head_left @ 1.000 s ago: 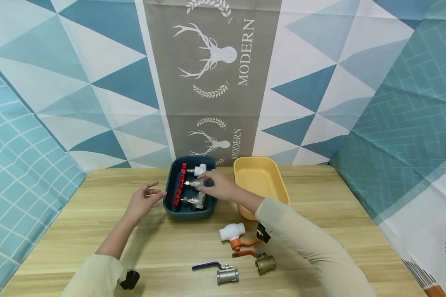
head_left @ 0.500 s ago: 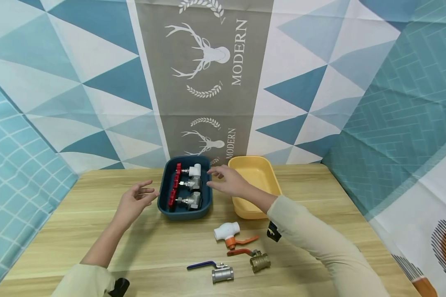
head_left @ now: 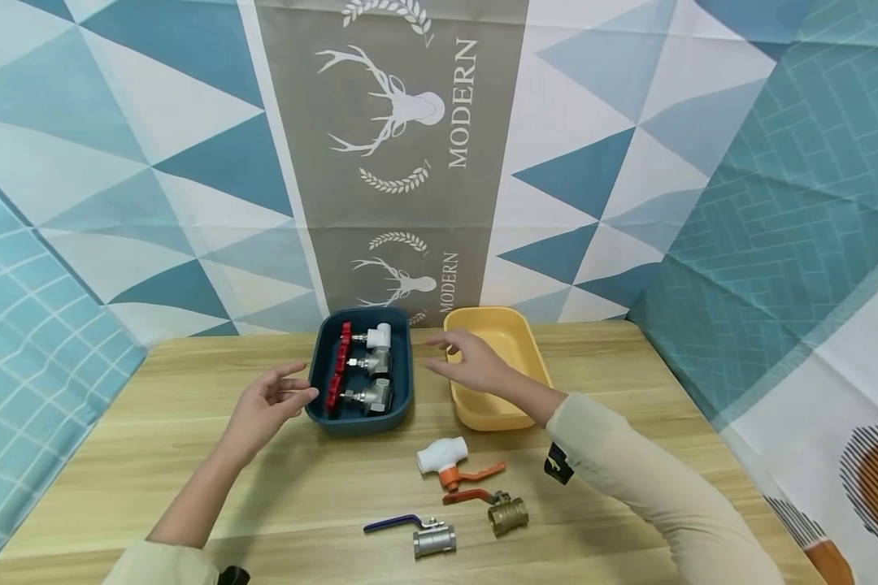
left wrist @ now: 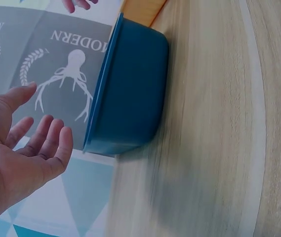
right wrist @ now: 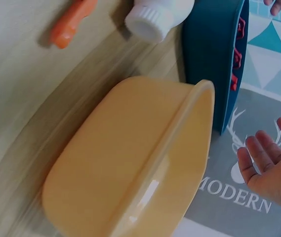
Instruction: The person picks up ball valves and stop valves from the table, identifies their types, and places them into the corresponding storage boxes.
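Note:
A dark blue tray at the back of the wooden table holds three valves with red handwheels. My left hand hovers open just left of the blue tray, holding nothing. My right hand hovers open over the near left rim of an empty yellow tray, which fills the right wrist view. Its fingers are spread and touch nothing.
Three ball valves lie on the table in front: a white one with an orange lever, a brass one with an orange lever and a steel one with a blue lever. Patterned cloth walls stand behind and on both sides.
My right hand has let go of a valve in the blue tray and drawn back to the right, over the yellow tray. The left hand has barely moved.

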`<state>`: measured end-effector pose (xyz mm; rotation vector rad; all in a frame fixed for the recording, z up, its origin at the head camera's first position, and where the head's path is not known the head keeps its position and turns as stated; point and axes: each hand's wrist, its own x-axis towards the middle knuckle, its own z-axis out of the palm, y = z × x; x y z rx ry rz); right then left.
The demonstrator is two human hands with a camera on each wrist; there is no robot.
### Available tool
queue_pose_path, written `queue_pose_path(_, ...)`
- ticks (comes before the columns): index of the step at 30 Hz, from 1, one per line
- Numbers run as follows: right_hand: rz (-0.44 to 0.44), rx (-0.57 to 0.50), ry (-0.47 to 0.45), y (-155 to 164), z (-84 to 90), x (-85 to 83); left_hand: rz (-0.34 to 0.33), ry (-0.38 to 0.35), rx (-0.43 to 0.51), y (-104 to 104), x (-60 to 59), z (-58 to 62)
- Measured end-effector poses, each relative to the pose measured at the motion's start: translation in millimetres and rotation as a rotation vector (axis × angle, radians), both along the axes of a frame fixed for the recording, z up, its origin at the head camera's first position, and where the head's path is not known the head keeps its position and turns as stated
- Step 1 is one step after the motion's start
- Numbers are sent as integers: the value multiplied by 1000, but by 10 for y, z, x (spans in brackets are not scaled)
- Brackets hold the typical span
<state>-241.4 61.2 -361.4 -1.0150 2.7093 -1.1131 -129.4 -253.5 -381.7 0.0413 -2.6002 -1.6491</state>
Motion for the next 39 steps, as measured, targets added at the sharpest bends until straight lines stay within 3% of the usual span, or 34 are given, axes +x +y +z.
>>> queue_pose_path(7,-55,2,-4,181,-65,-45,-8,-27,-35,97,24,41)
queue_pose_path(16,-135,-20,-8,482,-117,-142,-68,-42,-65,249,33,74)
queue_pose_path(30,-261,-51,-48,908,-289,-279,-254,-27,-47,452,64,64)
queue_pose_path(39,-335,-100,-12,1110,-381,-390,-350,-22,-64,619,111,26)
